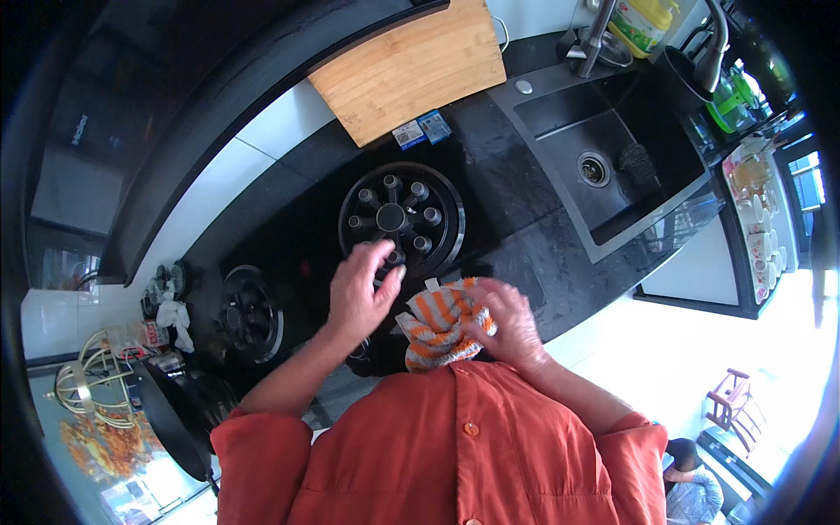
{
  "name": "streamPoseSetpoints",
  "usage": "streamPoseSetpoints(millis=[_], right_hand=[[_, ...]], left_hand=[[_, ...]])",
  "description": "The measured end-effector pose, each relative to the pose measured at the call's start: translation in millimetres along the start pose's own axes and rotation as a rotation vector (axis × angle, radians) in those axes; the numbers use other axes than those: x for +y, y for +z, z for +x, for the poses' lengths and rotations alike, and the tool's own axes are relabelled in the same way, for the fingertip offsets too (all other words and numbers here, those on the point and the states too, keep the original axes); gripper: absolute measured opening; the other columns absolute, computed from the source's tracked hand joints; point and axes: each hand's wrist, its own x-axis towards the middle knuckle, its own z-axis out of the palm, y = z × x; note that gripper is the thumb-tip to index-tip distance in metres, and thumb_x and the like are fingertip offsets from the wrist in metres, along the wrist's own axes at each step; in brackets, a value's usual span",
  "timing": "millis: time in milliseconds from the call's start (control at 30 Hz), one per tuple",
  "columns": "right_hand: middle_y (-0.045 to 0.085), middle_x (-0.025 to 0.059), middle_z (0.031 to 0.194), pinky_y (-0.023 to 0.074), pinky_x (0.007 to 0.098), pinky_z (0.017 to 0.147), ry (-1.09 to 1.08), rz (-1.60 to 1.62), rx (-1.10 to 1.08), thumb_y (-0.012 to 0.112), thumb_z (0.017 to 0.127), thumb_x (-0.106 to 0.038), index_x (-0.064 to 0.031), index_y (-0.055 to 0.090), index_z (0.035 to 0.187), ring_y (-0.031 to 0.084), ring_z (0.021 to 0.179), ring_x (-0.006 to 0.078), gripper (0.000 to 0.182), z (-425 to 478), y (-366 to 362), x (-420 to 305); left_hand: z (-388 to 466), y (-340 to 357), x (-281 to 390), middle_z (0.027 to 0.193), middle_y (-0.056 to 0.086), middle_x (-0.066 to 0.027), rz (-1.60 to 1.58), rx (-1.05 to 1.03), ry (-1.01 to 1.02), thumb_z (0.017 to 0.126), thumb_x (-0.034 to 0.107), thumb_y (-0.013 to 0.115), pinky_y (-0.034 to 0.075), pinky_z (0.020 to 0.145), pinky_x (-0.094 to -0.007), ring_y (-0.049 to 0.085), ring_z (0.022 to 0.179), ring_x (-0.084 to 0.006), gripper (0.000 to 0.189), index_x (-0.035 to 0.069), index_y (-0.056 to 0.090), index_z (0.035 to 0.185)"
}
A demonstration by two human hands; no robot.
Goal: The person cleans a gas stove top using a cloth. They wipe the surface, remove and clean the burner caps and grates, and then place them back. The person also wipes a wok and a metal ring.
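Observation:
My left hand [364, 285] is over the near side of the larger gas burner [390, 218], a black round one with a ring of upright prongs. Its thumb and fingertips stand apart on either side of one prong [395, 256]; whether they touch it is hard to see. In my right hand [508, 318] is a bunched orange, grey and white striped cloth [438, 328], held just before my body at the counter's front edge. My fingers curl over the cloth's right side. Part of the cloth is hidden behind that hand.
A bamboo cutting board [413, 65] leans at the back, with two small printed cards [422, 130] below it. Right is a dark sink [584, 131] with a faucet [597, 39]. Left are a second burner [251, 315] and a black pan [172, 420]. Another person [692, 489] sits far behind, right.

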Motion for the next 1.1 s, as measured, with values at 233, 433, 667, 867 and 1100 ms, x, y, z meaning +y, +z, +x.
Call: streamPoseSetpoints(millis=[233, 433, 667, 867, 1100], right_hand=[[0.049, 0.0062, 0.124, 0.0314, 0.0476, 0.099, -0.294, -0.307, -0.054, 0.072, 0.068, -0.025, -0.0129, 0.063, 0.101, 0.038, 0.124, 0.0274, 0.036, -0.3, 36.7, 1.9], [0.060, 0.0081, 0.100, 0.0406, 0.0414, 0.084, -0.032, -0.120, 0.331, 0.069, 0.069, -0.017, -0.0061, 0.062, 0.091, 0.053, 0.098, 0.0276, 0.026, 17.3, 17.9, 30.0], [0.051, 0.0093, 0.116, 0.0362, 0.0450, 0.092, -0.253, -0.417, 0.158, 0.068, 0.072, -0.030, -0.0135, 0.056, 0.112, 0.046, 0.112, 0.0284, 0.045, 23.0, 18.2, 5.5], [0.049, 0.0049, 0.119, 0.0356, 0.0447, 0.093, -0.373, -0.543, 0.115, 0.069, 0.072, -0.033, -0.0198, 0.056, 0.118, 0.044, 0.115, 0.0263, 0.049, 45.8, 18.9, 33.0], [0.059, 0.0065, 0.098, 0.0499, 0.0391, 0.071, 0.049, -0.815, 0.314, 0.068, 0.070, -0.032, -0.0147, 0.059, 0.113, 0.058, 0.097, 0.0268, 0.047, 127.6, -65.4, 113.5]], left_hand=[[-78.5, 19.8, 20.1, 0.095, 0.060, -0.0091, -0.332, -0.259, -0.192, 0.084, 0.007, 0.061, 0.051, 0.073, -0.0312, 0.062, 0.084, -0.0198, 0.025, 0.004, 0.057, 0.108], [-109.1, 23.9, 22.6, 0.092, 0.061, -0.0117, -0.497, -0.109, -0.248, 0.084, 0.008, 0.060, 0.051, 0.069, -0.0304, 0.064, 0.080, -0.0209, 0.020, 0.002, 0.058, 0.103], [-136.2, 42.5, 33.4, 0.091, 0.064, -0.0129, -0.523, -0.125, -0.350, 0.087, 0.011, 0.060, 0.053, 0.068, -0.0293, 0.066, 0.080, -0.0208, 0.018, 0.002, 0.059, 0.103], [-137.2, 71.1, 39.0, 0.090, 0.064, -0.0134, -0.501, -0.107, -0.379, 0.085, 0.010, 0.060, 0.052, 0.065, -0.0301, 0.065, 0.075, -0.0225, 0.017, 0.002, 0.059, 0.100], [-138.2, 89.6, 57.3, 0.084, 0.062, -0.0106, -0.285, 0.023, -0.453, 0.084, 0.010, 0.061, 0.048, 0.058, -0.0308, 0.061, 0.065, -0.0220, 0.013, 0.006, 0.061, 0.096]])
